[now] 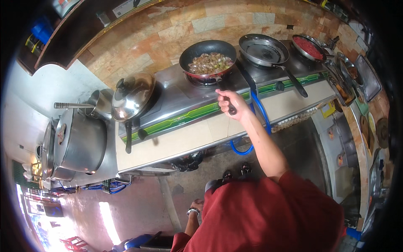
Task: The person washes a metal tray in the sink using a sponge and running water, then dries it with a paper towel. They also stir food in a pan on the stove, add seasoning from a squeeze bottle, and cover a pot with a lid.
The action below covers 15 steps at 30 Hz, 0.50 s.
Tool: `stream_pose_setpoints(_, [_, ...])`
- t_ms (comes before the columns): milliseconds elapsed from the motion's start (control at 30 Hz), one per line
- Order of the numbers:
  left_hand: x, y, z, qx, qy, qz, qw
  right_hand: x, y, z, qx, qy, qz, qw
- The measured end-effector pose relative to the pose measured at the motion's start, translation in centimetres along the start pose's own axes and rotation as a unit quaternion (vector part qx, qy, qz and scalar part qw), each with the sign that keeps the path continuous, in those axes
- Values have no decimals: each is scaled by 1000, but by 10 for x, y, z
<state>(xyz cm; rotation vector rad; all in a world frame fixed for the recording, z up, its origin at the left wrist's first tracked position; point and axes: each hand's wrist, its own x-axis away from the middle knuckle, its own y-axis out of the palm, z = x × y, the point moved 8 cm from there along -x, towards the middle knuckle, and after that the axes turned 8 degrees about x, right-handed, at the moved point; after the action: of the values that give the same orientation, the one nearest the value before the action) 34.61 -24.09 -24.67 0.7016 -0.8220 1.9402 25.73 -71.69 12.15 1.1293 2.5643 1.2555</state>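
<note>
Black inside and red outside, the frying pan (206,47) of chopped food (211,63) sits over a burner (203,82). The right hand (231,103) is wrapped around its handle (232,110); a firm, level hold should prevent spills. Another pan (263,51) stands beside. The left hand (197,204) hangs low; its grasp I cannot tell.

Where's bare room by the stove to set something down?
The cream ledge between covered pan and blue hose; also a steel stovetop patch between covered pan and food pan. Crowded: the right end, with trays, and the left, with pots.
</note>
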Motion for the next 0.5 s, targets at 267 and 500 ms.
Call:
stream_pose_setpoints(267, [-24, 13, -15, -271, 93, -62, 956, 2, -6, 21, 5, 44, -45, 998])
stream_pose_setpoints(500, [-21, 14, 1, -14, -11, -24, 1000, 3, -10, 15, -2, 6, -10, 1000])
